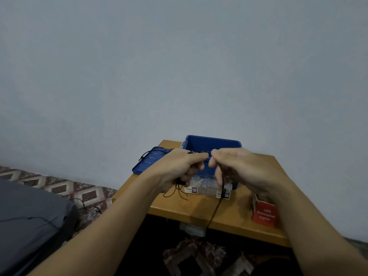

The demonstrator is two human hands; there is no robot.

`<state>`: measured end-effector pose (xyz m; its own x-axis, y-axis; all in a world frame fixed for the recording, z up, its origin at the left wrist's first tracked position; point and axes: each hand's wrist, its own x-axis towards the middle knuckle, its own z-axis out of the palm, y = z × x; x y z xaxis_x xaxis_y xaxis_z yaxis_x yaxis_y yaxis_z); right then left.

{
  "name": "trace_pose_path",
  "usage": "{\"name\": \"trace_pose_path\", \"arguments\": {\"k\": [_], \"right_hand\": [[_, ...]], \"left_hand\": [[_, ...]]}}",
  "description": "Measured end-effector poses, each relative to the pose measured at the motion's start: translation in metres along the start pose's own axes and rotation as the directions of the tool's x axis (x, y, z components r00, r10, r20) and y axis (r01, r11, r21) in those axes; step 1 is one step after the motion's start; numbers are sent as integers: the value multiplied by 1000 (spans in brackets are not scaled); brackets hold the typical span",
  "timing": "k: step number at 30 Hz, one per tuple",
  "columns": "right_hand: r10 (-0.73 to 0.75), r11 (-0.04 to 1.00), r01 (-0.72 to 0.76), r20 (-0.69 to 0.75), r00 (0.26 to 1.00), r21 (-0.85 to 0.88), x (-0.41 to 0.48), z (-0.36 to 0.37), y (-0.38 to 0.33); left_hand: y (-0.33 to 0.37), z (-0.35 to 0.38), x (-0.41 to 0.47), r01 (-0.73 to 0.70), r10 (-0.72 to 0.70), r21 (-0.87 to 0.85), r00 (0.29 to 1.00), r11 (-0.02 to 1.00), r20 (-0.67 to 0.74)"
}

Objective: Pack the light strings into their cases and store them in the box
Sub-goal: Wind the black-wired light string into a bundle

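Observation:
Both my hands are raised over the small wooden table point(235, 218), close together in front of the blue box point(211, 141). My left hand point(179, 168) grips a bunch of dark light string point(175, 191), with loose loops hanging below it. My right hand point(237, 166) pinches the same string, and a strand point(216, 209) drops from it past the table's front edge. Two clear plastic cases point(207, 186) with labels lie on the table under my hands. A red LED lights carton point(263, 215) stands at the right.
The blue box lid point(148, 162) lies left of the box with another dark string point(147, 154) on it. A grey cushion point(29, 220) sits at the lower left on a patterned floor point(65, 186), where a dark cable runs. A plain wall stands behind the table.

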<state>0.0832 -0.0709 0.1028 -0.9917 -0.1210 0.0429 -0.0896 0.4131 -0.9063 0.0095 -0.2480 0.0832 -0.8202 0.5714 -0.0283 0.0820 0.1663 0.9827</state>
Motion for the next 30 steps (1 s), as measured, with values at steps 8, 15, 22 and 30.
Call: {"name": "trace_pose_path", "arguments": {"k": [8, 15, 22, 30], "right_hand": [[-85, 984, 113, -191, 978, 140, 7, 2, -2], [-131, 984, 168, -407, 904, 57, 12, 11, -18], [-146, 987, 158, -322, 935, 13, 12, 16, -29], [-170, 974, 208, -314, 934, 93, 10, 11, -39]], "left_hand": [[-4, -5, -10, -19, 45, -149, 984, 989, 174], [2, -5, -15, 30, -38, 42, 977, 999, 209], [0, -14, -19, 31, 18, -167, 958, 985, 285], [-2, -18, -16, -202, 240, -235, 959, 951, 148]]}}
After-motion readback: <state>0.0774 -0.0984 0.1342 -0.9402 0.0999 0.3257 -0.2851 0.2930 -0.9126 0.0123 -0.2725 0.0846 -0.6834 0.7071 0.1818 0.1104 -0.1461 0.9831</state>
